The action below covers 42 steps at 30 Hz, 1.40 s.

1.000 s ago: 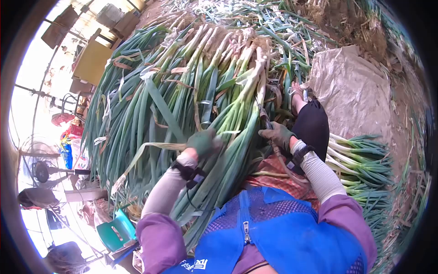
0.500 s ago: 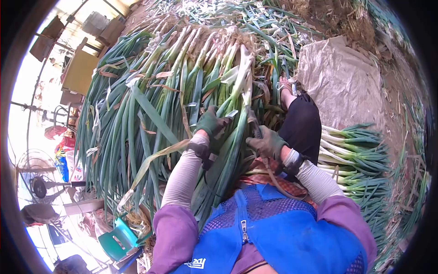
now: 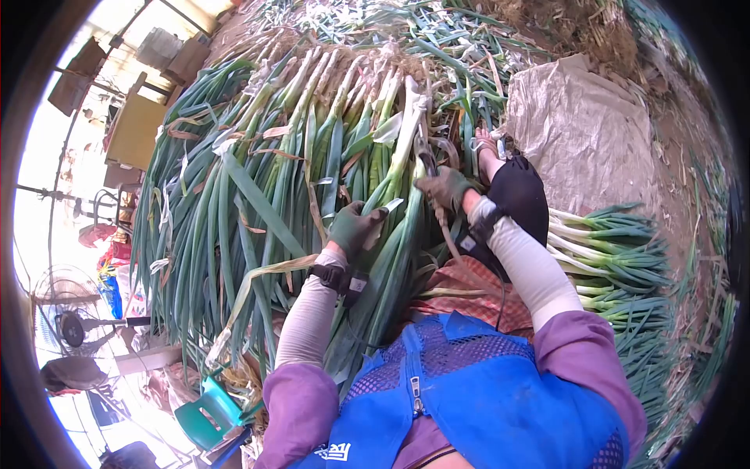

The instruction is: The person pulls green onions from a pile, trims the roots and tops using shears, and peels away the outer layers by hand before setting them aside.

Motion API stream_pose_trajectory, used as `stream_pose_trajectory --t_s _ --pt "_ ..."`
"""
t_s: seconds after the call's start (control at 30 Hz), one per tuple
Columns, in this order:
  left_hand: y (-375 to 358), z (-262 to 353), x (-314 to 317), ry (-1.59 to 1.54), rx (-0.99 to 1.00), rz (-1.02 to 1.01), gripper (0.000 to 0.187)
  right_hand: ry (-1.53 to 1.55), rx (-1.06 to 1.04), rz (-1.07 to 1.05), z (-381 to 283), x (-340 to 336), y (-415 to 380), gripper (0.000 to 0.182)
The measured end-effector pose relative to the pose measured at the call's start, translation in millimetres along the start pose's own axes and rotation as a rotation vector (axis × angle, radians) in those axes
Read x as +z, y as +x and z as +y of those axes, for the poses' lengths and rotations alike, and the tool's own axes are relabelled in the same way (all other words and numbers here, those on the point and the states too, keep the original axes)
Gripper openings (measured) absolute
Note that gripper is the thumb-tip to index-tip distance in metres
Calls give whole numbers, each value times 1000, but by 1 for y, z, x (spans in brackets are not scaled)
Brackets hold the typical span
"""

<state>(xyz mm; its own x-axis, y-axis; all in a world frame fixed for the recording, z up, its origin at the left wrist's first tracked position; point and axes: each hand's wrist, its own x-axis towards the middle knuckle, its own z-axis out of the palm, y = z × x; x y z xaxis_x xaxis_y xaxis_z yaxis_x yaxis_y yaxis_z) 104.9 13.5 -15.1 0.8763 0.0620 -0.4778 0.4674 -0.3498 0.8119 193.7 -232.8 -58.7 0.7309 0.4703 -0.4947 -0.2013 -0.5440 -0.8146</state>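
My left hand (image 3: 355, 228), in a dark glove, is closed on the leaves of some green onions (image 3: 402, 156) whose white ends point away from me. Just right of them, my gloved right hand (image 3: 445, 189) grips a dark nozzle-like tool (image 3: 426, 159), its tip close to the white stalks. A hose (image 3: 453, 244) runs from this tool back towards my lap. Under and left of my left hand lies a large pile of green onions (image 3: 211, 203) with roots at the far end.
Pale sacking (image 3: 582, 133) lies at the right, beyond my bent leg (image 3: 519, 207). Below it are cleaner green onions with white stalks (image 3: 598, 246). A green plastic chair (image 3: 209, 414) and a fan (image 3: 72, 328) stand at the left. Loose leaves litter the far ground.
My right hand has moved forward and slightly left with the tool, nearer the white stalks. My left hand has shifted slightly back and left.
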Motion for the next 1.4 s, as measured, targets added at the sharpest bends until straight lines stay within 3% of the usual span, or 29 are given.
stream_pose_trajectory --t_s 0.03,0.07,0.17,0.27,0.43,0.47,0.57,0.6,0.7,0.73,0.77,0.83,0.9,1.0,1.1,1.23,1.4 --pt "-2 -1 -1 -4 2 -4 37 -19 -52 -140 3 -11 13 28" --pt "-5 1 -1 -7 5 -9 38 -211 -171 -11 3 -17 20 18" --pt "-25 20 -2 -19 -68 -12 45 -388 -402 128 10 -25 26 12" --pt "-30 15 -3 -35 -56 -32 42 -203 -282 103 10 -22 20 13" --pt "-33 0 -5 -102 -66 -19 37 316 263 211 -41 -16 -42 42" --pt "-35 -2 -5 -123 -68 -16 37 -47 -19 264 -25 -11 -32 55" --pt "-49 -9 -8 -148 -68 -63 35 -43 125 206 -24 1 -24 48" --pt "-54 -10 -11 -150 -66 -82 34 -13 118 288 -12 3 -14 71" --pt "-72 -1 -25 38 -68 -62 32 -67 64 321 -3 13 -22 70" --pt "-64 -7 -36 175 -68 -61 32 -38 28 216 -4 17 -30 64" --pt "-45 -27 -52 295 191 40 24 -6 -6 110 -5 21 -39 59" --pt "-33 -1 -77 422 471 311 25 47 -49 69 12 34 -37 48" --pt "-7 28 -106 572 466 423 49 137 -56 36 12 40 -46 43" --pt "37 40 -125 1175 290 704 68 192 -72 53 10 48 -57 39" --pt "45 60 -109 1366 -67 615 82 189 -100 90 7 49 -63 41" --pt "52 68 -122 1230 -133 589 85 278 -52 48 3 47 -68 40" --pt "47 74 -147 1121 -122 400 70 328 -60 21 2 47 -66 38"
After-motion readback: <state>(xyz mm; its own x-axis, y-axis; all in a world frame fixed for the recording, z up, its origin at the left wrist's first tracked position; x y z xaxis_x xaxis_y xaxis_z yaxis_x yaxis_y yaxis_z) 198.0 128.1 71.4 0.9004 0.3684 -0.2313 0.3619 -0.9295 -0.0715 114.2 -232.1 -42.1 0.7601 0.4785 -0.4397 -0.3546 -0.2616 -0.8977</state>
